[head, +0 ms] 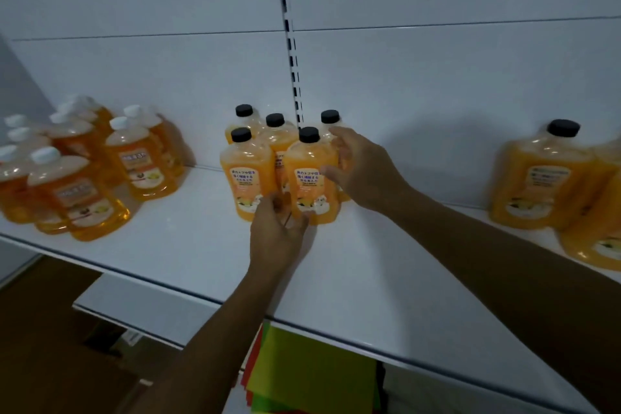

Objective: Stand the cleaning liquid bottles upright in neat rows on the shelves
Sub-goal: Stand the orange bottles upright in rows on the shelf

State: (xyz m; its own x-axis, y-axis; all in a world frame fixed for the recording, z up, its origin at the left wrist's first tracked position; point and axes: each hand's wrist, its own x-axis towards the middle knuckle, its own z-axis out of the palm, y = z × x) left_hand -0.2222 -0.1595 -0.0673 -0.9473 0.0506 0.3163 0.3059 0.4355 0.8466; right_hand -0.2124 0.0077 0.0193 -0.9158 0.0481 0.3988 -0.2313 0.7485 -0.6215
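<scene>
Orange bottle [311, 178] sits between your loosely spread right hand [364, 168] and left hand [275, 235] fingers; nudge it flush beside its neighbour [247, 175].

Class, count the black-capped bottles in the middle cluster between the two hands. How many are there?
5. Front left, front right, back left, back middle, and back right, partly behind the right hand. More may be hidden behind them.

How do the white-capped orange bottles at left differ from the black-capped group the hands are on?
The white-capped orange bottles have white caps and clearer amber liquid; the black-capped orange bottles have black caps and cloudier liquid. Only the black-capped group is being handled. Both groups stand upright on the white shelf.
</scene>
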